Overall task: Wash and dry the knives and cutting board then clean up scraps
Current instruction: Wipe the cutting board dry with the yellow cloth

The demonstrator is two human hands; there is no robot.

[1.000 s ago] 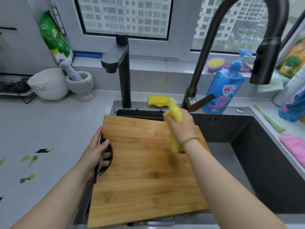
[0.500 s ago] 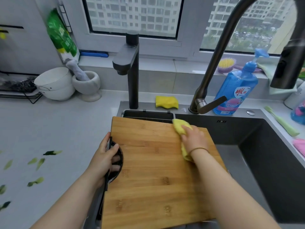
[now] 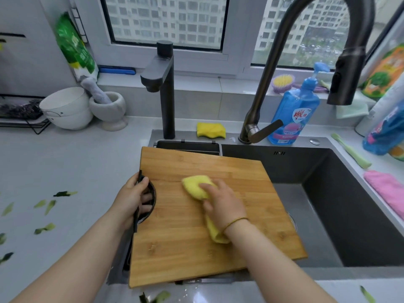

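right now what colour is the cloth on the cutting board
Yellow; the cloth shows best in the head view.

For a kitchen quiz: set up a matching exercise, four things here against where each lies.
Things:
1 board
2 yellow cloth
3 pink cloth
4 scraps

Places:
A counter, left of the sink
B under the right hand
C across the sink
D counter, right of the sink

Pairs: 1-C, 2-B, 3-D, 4-A.
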